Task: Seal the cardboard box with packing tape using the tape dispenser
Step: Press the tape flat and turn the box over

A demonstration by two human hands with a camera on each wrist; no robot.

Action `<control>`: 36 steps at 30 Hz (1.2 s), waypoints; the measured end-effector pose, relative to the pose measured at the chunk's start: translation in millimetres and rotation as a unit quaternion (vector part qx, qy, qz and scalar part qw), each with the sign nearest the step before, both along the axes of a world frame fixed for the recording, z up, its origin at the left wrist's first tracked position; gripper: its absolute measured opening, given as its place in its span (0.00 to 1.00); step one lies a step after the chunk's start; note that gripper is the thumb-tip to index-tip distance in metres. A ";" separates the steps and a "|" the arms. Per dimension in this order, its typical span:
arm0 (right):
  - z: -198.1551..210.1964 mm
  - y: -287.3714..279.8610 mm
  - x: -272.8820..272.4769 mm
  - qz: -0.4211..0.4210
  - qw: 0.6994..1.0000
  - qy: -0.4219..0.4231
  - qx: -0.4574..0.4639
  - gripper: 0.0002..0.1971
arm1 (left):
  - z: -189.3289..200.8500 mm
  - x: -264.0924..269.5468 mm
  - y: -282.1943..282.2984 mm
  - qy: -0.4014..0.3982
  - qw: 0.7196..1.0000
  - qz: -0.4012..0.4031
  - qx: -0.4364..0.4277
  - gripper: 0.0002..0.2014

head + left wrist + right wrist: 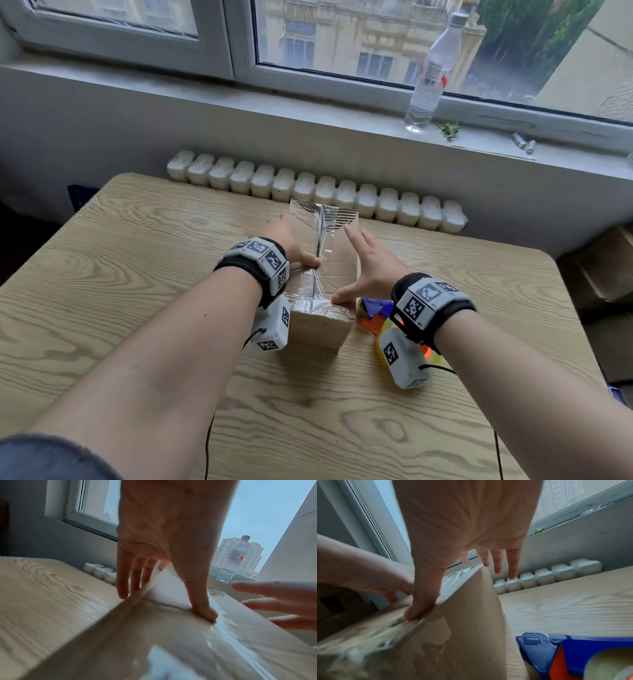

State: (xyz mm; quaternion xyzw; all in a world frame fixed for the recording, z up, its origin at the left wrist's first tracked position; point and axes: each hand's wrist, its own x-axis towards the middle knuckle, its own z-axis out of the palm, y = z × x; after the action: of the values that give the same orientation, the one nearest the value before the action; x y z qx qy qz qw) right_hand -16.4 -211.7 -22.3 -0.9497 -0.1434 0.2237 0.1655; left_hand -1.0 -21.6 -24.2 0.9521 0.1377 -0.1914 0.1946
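Note:
A tall cardboard box stands in the middle of the wooden table. Shiny clear tape runs along its top seam and folds down over the near edge. My left hand lies over the box's left top edge, with straight fingers down the side and the thumb pressing the tape. My right hand is spread at the right top edge, its thumb on the taped near corner. The blue and orange tape dispenser lies on the table right of the box, held by neither hand.
A white radiator runs along the wall behind the table. On the windowsill stand a clear water bottle and two small batteries. Cardboard boxes sit on the floor to the right. Thin black cables hang from both wrist cameras.

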 end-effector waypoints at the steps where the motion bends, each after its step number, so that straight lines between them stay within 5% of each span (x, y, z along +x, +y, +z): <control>1: -0.7 0.5 2.8 0.001 1.000 0.003 0.002 0.68 | 0.5 6.6 -1.7 -0.009 1.000 -0.007 0.013 0.63; 5: -4.9 1.2 14.0 -0.001 1.000 0.023 0.006 0.70 | 3.6 35.1 -2.9 -0.006 0.999 -0.030 0.012 0.66; 10: -7.3 3.9 25.8 0.000 0.999 0.035 0.011 0.70 | 3.7 65.5 -3.2 -0.059 0.995 -0.051 0.067 0.36; 14: -9.1 5.9 30.4 -0.002 0.999 0.037 0.013 0.70 | 9.4 78.8 -7.3 -0.063 0.986 -0.072 0.134 0.25; 17: -12.7 8.9 36.6 -0.010 0.999 0.030 0.018 0.69 | 11.7 82.0 -3.5 -0.048 0.990 -0.067 0.116 0.25; 22: -10.3 20.5 58.8 -0.009 0.999 -0.051 0.005 0.65 | 13.8 68.8 16.3 0.021 0.999 0.003 -0.033 0.35; 26: -8.4 29.9 74.8 0.036 0.995 -0.067 -0.057 0.65 | 20.8 42.3 27.1 0.095 0.992 -0.004 -0.085 0.34; 32: -4.2 35.3 65.3 -0.013 0.991 -0.093 -0.095 0.60 | 27.1 -0.4 43.9 0.190 0.971 0.059 -0.132 0.41; 36: -3.1 29.3 58.5 -0.092 0.983 -0.101 -0.123 0.44 | 37.1 -26.1 52.6 0.264 0.951 0.046 -0.152 0.36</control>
State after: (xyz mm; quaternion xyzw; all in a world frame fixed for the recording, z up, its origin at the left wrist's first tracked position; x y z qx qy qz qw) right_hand 42.2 -182.4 -25.5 -0.9897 -0.0424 0.1264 0.0519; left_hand -27.1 31.0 12.9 0.8194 0.1970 -0.4454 0.3024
